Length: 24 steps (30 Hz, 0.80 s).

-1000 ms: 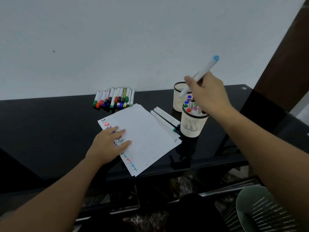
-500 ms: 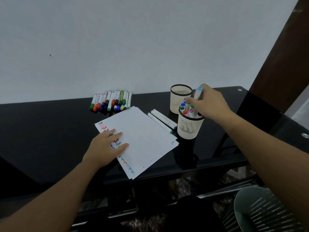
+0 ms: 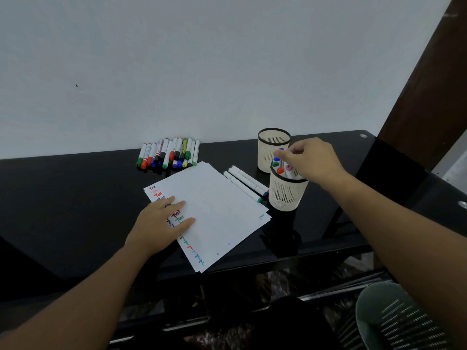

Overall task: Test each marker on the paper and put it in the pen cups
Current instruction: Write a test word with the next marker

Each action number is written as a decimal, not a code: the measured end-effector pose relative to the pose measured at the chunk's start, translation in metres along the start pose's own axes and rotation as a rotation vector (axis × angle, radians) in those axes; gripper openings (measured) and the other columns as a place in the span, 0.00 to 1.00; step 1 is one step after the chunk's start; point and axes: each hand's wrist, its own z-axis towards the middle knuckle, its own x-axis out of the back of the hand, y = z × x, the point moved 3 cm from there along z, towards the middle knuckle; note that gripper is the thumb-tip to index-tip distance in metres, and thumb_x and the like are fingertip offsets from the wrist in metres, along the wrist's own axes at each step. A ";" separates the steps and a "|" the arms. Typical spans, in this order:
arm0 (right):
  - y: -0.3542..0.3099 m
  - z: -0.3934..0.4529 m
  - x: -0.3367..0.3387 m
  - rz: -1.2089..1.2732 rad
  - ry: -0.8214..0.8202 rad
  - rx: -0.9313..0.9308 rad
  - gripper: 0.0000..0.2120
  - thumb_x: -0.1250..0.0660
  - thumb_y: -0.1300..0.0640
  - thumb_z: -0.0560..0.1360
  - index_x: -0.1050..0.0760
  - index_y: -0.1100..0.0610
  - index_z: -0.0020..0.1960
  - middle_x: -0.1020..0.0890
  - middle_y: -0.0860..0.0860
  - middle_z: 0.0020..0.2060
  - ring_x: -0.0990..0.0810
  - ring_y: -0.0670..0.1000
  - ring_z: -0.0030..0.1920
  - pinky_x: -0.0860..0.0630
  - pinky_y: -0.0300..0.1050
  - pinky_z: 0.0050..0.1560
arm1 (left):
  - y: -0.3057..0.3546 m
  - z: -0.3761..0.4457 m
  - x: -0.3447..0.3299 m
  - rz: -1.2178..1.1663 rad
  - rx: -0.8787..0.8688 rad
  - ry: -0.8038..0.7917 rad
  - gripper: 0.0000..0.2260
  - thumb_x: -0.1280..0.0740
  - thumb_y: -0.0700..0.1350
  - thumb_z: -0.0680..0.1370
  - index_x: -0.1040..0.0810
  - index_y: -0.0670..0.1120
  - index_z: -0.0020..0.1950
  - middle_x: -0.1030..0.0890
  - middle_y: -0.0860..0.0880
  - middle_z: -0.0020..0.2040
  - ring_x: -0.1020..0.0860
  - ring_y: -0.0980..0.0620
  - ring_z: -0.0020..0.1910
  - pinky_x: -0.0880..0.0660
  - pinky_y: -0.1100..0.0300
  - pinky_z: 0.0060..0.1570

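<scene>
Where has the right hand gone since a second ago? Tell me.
Yes: the right hand has come down from above the pen cups to the rim of the nearer pen cup, among its markers.

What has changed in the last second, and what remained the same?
The right hand lowered the light-blue-capped marker from the air into the near pen cup, fingers still at the caps. The left hand stayed flat on the paper; the loose markers did not move.

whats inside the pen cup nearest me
The near pen cup holds several capped markers, caps up: blue, green, red, pink. The right hand covers the cup's far side, so the full count is hidden.
</scene>
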 end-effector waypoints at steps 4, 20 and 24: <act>-0.002 -0.001 -0.001 0.021 0.012 0.002 0.19 0.29 0.33 0.74 0.15 0.47 0.50 0.14 0.45 0.45 0.17 0.46 0.46 0.16 0.54 0.48 | 0.000 0.000 0.001 -0.004 0.002 -0.002 0.32 0.39 0.71 0.76 0.31 0.58 0.77 0.36 0.54 0.79 0.40 0.52 0.78 0.44 0.48 0.78; -0.108 -0.013 -0.060 -0.064 0.044 0.535 0.11 0.37 0.46 0.82 0.18 0.48 0.50 0.23 0.43 0.36 0.22 0.50 0.43 0.24 0.51 0.46 | -0.017 0.021 0.022 -0.235 0.113 0.146 0.27 0.29 0.59 0.77 0.26 0.53 0.73 0.32 0.50 0.72 0.36 0.49 0.73 0.36 0.51 0.71; -0.111 0.000 -0.119 -0.100 -0.183 0.512 0.10 0.38 0.49 0.82 0.19 0.47 0.59 0.20 0.46 0.46 0.21 0.51 0.49 0.21 0.51 0.51 | -0.036 0.032 0.025 -0.150 0.151 0.077 0.28 0.30 0.61 0.77 0.27 0.52 0.74 0.32 0.50 0.71 0.39 0.48 0.72 0.35 0.48 0.72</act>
